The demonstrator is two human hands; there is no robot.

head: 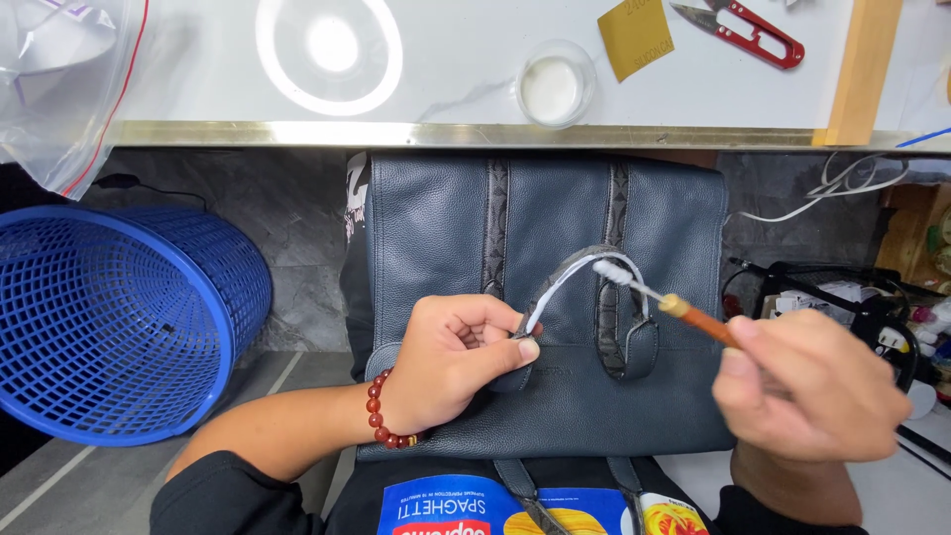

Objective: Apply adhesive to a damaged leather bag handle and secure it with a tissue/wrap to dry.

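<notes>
A dark blue leather bag lies on my lap below a white worktop edge. My left hand, with a red bead bracelet on the wrist, pinches the base of the bag's curved handle, whose edge shows white. My right hand grips a small brush with a reddish wooden shaft. Its white tip touches the top of the handle's arch.
A blue mesh basket lies tipped at the left. On the white worktop sit a small glass dish of white liquid, a yellow sandpaper piece and red snips. A clear plastic bag hangs at top left. Cables and clutter fill the right.
</notes>
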